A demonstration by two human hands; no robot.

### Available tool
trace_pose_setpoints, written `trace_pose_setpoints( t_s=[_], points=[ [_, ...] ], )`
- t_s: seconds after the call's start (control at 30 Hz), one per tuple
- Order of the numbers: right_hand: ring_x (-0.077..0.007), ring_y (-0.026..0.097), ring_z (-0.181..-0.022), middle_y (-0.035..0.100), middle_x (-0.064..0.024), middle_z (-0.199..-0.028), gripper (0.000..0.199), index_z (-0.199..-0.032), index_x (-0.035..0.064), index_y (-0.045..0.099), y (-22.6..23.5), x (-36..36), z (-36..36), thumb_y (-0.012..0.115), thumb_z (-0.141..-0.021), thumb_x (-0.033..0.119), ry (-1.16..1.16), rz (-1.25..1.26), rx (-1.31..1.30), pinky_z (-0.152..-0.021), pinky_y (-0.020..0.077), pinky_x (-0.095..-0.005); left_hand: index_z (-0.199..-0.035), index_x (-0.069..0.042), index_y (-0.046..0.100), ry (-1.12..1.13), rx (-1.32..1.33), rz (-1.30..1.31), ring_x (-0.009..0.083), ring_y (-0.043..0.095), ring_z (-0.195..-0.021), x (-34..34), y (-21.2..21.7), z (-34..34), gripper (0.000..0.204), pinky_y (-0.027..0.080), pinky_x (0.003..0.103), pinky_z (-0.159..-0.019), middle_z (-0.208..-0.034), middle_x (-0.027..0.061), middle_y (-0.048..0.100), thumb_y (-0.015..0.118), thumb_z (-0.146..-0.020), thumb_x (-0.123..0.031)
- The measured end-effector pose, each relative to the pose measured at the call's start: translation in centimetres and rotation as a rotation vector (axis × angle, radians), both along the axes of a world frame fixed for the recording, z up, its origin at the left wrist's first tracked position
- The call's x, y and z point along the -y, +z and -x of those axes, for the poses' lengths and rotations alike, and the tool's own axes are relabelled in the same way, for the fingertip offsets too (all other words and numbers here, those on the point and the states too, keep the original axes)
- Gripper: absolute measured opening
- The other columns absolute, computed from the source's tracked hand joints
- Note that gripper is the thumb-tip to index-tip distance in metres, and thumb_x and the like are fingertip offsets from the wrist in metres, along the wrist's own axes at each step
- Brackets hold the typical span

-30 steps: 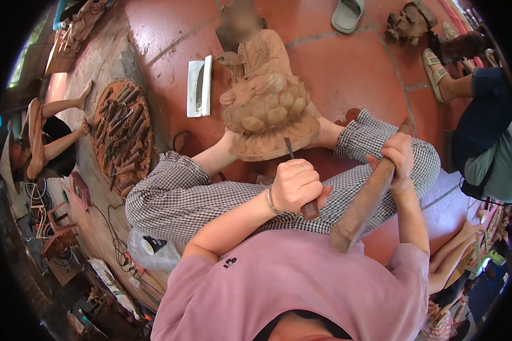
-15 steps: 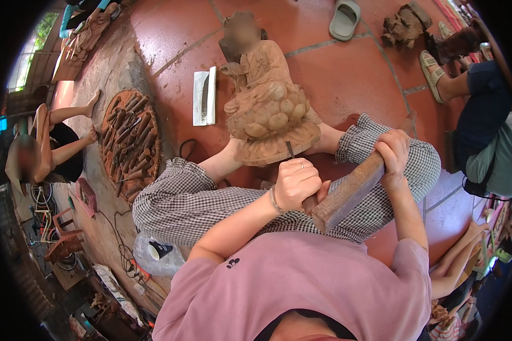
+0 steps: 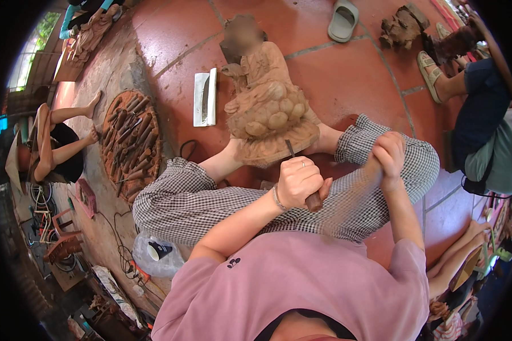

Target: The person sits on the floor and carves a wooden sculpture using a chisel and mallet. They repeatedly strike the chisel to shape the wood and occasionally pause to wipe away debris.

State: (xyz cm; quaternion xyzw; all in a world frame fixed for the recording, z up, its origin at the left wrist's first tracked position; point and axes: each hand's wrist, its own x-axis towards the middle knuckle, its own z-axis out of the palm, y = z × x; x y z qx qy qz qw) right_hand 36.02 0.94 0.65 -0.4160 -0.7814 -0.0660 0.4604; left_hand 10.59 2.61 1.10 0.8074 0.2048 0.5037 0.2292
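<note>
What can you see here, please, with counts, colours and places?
carving: one, tan wood, centre
chisel: one, brown handle, centre
mallet: one, brown, blurred, right of chisel
tray: one, white, left of carving
platter: one, brown, left
tools: many, brown, on platter
slipper: one, grey, top
wood chunk: one, brown, upper right
plastic bag: one, clear, lower left
cup: one, dark and white, by bag
floor tiles: many, terracotta, centre
other people: several, both edges
trousers: one pair, black-white checked, centre
shirt: one, pink, bottom
feet: two, beside carving
left hand: one, holding chisel
right hand: one, holding mallet
</note>
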Motion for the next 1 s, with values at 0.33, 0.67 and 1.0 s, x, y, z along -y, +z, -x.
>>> trace_pose_setpoints(
  t_s=[0.33,0.67,1.0],
  points=[
    [-0.0296,0.063,-0.084,0.062,-0.0111,-0.094,0.035,-0.099,0.0072,0.056,0.2,0.3,0.1,0.072,-0.072,-0.007,-0.075,0.004,0.118,-0.08,0.0527,-0.0469,-0.058,-0.007,0.044,0.015,-0.022,0.003,0.0235,0.047,-0.046,0.3,-0.4,-0.1,0.03,0.047,0.033,-0.05,-0.056,0.006,0.044,0.073,-0.064,0.002],
    [-0.03,0.064,-0.087,0.062,-0.0118,-0.095,0.034,-0.105,0.0077,0.055,-1.9,0.6,0.7,0.073,-0.077,0.002,-0.021,-0.054,-0.14,-0.084,0.0524,-0.0479,-0.058,-0.007,0.044,0.012,-0.015,-0.008,0.0233,0.048,-0.047,0.2,-0.5,-0.2,0.03,0.048,0.033,-0.051,-0.056,0.0058,0.045,0.073,-0.065,0.002],
    [-0.0293,0.063,-0.086,0.063,-0.011,-0.094,0.031,-0.105,0.0066,0.059,-1.1,0.2,0.1,0.073,-0.079,0.014,-0.115,0.041,0.021,-0.082,0.0491,-0.044,-0.059,-0.007,0.046,-0.009,0.097,-0.116,0.0198,0.054,-0.051,-0.6,0.1,-0.1,0.032,0.053,0.033,-0.054,-0.059,0.0036,0.049,0.075,-0.07,0.002]
  ],
)
